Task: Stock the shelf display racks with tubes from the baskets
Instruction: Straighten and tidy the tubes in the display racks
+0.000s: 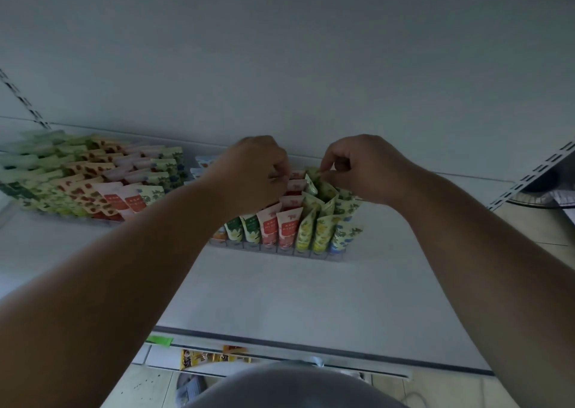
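Note:
A clear display rack (281, 249) stands on the white shelf (280, 298) with rows of upright tubes: green, red, yellow and blue-flowered. My right hand (361, 168) pinches the top of a yellow-green tube (311, 182) at the back of the yellow rows. My left hand (258, 166) hovers over the back of the red tube rows (294, 202), fingers curled at their tops; what it holds is hidden. A second rack (84, 180), full of tubes, sits to the left.
The shelf's white back wall rises behind the racks. A slotted upright (535, 174) runs at the right edge and another at the far left. Below the shelf's front edge are price-label strips (214, 356) and a tiled floor.

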A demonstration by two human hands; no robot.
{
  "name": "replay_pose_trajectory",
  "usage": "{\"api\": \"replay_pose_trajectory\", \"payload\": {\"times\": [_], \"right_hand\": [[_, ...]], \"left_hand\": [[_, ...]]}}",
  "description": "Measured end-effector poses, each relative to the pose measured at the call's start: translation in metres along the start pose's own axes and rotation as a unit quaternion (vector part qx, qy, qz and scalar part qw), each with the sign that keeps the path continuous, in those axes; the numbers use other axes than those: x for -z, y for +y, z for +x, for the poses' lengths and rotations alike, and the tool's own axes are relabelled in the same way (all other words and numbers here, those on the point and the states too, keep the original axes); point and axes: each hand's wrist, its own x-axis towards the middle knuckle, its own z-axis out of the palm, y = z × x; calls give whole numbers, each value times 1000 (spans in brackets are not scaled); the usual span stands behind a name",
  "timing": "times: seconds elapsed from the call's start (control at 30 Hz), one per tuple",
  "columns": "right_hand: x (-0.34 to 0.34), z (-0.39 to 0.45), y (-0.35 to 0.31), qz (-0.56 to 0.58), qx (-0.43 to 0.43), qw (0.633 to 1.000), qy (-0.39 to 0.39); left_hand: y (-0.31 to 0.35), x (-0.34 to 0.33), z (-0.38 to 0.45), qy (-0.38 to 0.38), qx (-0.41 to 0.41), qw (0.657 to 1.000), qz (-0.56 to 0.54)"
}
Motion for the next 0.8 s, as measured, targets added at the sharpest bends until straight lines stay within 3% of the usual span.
{"api": "replay_pose_trajectory", "payload": {"times": [0.5, 0.8], "right_hand": [[-10, 22, 4, -72, 13, 997, -27], [-9, 28, 7, -86, 15, 996, -11]], "left_hand": [[8, -7, 44, -57, 20, 993, 101], [6, -11, 44, -46, 30, 993, 103]]}}
